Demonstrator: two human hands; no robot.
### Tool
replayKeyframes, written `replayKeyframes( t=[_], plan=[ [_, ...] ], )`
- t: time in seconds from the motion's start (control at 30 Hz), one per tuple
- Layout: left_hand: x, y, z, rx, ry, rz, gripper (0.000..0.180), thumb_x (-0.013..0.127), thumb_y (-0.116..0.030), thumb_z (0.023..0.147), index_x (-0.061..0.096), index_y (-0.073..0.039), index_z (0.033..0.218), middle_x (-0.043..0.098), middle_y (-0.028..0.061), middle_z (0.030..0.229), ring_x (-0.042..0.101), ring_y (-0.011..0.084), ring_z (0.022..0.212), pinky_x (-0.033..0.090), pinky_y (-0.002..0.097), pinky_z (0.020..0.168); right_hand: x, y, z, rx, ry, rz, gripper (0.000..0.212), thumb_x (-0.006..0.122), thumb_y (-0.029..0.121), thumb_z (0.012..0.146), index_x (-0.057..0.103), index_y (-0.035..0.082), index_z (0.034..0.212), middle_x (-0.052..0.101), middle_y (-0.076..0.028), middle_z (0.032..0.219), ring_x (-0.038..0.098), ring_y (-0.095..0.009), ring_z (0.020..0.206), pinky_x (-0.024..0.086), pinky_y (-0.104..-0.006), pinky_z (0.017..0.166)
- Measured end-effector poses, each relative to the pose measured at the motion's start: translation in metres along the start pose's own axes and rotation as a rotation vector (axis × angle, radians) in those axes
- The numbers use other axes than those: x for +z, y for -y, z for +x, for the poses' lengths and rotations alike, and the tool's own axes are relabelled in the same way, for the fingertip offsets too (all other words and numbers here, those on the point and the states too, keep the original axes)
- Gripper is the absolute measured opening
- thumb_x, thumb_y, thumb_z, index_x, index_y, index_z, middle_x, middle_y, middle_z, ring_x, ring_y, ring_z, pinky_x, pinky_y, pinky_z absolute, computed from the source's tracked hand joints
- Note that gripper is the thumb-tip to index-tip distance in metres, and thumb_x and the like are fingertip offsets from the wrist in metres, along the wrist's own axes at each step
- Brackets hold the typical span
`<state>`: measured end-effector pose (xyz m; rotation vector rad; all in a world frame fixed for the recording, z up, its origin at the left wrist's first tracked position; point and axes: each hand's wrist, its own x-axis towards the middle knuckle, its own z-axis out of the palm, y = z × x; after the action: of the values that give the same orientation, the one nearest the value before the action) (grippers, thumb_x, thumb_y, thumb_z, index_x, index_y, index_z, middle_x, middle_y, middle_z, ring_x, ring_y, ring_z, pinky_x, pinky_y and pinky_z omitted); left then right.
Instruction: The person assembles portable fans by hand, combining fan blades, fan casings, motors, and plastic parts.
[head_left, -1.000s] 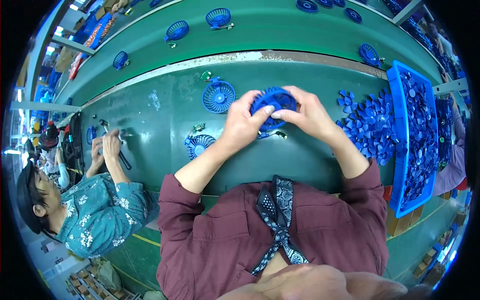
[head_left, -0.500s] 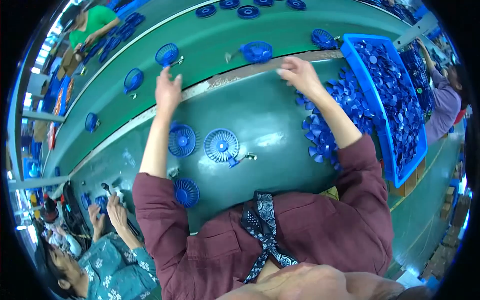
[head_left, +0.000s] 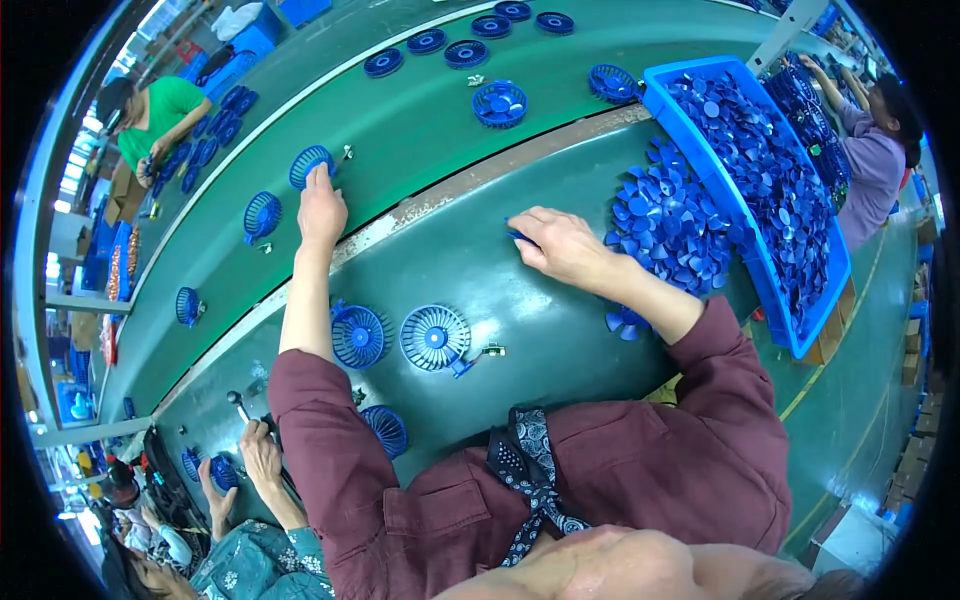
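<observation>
My left hand (head_left: 322, 212) reaches over the green belt, its fingers closed on the near rim of a blue fan housing (head_left: 309, 166). A small circuit board on a lead lies beside that housing. Above the table my right hand (head_left: 562, 248) is closed round a blue fan blade (head_left: 519, 236), which the fingers mostly hide. In front of me lie a slatted fan housing (head_left: 436, 338) with a small green circuit board (head_left: 494, 350) beside it, a second housing (head_left: 358, 337) to its left and a third one (head_left: 385, 430) near my left sleeve.
At right, a heap of blue fan blades (head_left: 672, 225) lies against a blue tray (head_left: 748, 225) full of more blades. Several housings sit along the belt (head_left: 400, 150), with round blue covers (head_left: 466, 54) farther back. Co-workers are at left, far left and far right.
My left hand has come onto the housing on the belt and closed on it. The right hand has moved left and nearer, away from the belt edge, and a blue piece now shows in it.
</observation>
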<state>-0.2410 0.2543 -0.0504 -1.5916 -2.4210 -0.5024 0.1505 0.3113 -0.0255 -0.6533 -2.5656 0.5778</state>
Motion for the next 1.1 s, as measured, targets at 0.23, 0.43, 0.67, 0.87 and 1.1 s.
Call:
replayKeyframes(
  t=[0.23, 0.43, 0.67, 0.87, 1.1],
  plan=[
    [-0.001, -0.009, 0.011, -0.121, 0.088, -0.003, 0.038, 0.061, -0.012, 0.084, 0.057, -0.004, 0.120, 0.059, 0.0189, 0.115, 0.058, 0.0388, 0.105, 0.048, 0.0466, 0.089, -0.010, -0.019, -0.005, 0.224, 0.190, 0.177, 0.025, 0.056, 0.016, 0.084, 0.064, 0.001, 0.101, 0.066, -0.023, 0.092, 0.063, -0.040, 0.091, 0.050, -0.0476, 0.081],
    [-0.049, -0.069, -0.040, 0.093, 0.054, -0.365, 0.023, 0.064, -0.008, 0.080, 0.063, -0.001, 0.102, 0.060, 0.0183, 0.096, 0.058, 0.0362, 0.092, 0.047, 0.0426, 0.082, -0.051, -0.111, 0.041, 0.216, -0.123, -0.311, 0.030, 0.055, 0.009, 0.080, 0.062, 0.000, 0.108, 0.063, -0.026, 0.098, 0.060, -0.041, 0.097, 0.049, -0.0485, 0.085],
    [-0.101, -0.118, -0.108, 0.273, 0.575, -0.507, 0.023, 0.064, -0.009, 0.082, 0.060, 0.000, 0.102, 0.058, 0.0175, 0.100, 0.058, 0.0363, 0.095, 0.047, 0.0415, 0.084, -0.055, -0.274, 0.124, 0.467, -0.224, -0.686, 0.015, 0.056, 0.008, 0.079, 0.065, 0.001, 0.088, 0.065, -0.026, 0.091, 0.066, -0.041, 0.086, 0.053, -0.0480, 0.076],
    [-0.076, -0.114, -0.118, -0.167, 0.257, -0.495, 0.032, 0.067, -0.021, 0.085, 0.056, -0.002, 0.107, 0.061, 0.0151, 0.089, 0.063, 0.0280, 0.078, 0.050, 0.0401, 0.070, -0.052, -0.186, 0.108, 0.201, -0.234, -0.343, 0.024, 0.058, 0.016, 0.080, 0.064, 0.000, 0.098, 0.064, -0.025, 0.098, 0.061, -0.040, 0.095, 0.051, -0.0471, 0.083],
    [-0.024, -0.115, -0.078, -0.106, 0.403, -0.291, 0.025, 0.061, -0.027, 0.087, 0.061, -0.003, 0.097, 0.066, 0.0217, 0.088, 0.063, 0.0401, 0.087, 0.049, 0.0476, 0.077, -0.015, 0.004, 0.006, -0.162, 0.280, -0.111, 0.031, 0.068, 0.016, 0.078, 0.060, 0.005, 0.106, 0.058, -0.014, 0.097, 0.061, -0.033, 0.092, 0.051, -0.0428, 0.078]
  ],
)
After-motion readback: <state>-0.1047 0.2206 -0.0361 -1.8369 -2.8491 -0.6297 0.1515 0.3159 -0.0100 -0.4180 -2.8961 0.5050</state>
